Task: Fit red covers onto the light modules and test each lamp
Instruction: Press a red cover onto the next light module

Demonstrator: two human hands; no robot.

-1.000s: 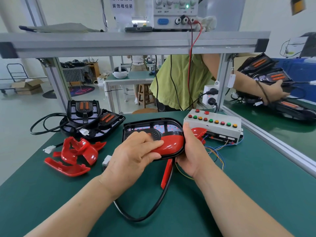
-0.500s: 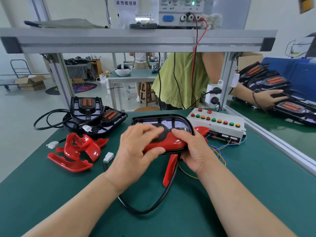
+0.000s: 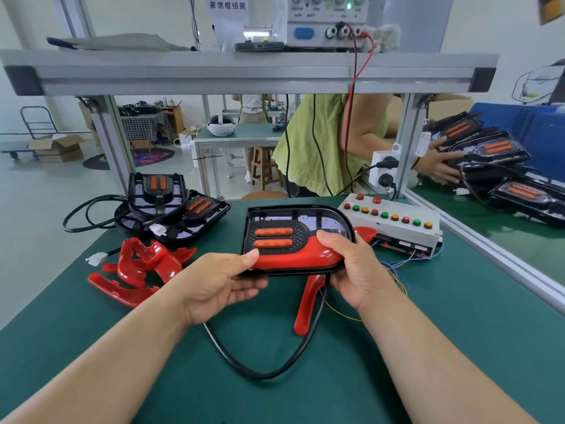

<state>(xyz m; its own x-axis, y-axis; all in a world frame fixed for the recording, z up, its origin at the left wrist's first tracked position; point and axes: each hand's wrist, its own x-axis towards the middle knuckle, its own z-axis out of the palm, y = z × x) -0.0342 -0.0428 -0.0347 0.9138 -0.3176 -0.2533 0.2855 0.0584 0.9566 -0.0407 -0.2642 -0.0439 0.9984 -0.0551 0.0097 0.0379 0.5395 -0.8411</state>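
Hands grip one lamp above the green table: left hand pinches its near left corner, right hand curls round its right end. Red cover sits on its near half; spare covers lie left

A workshop: aluminium-framed bench, power supply (another bench behind).

Bare forearms reach forward. Left grip pinches the light module, thumb on top; right grip curls round its right end.
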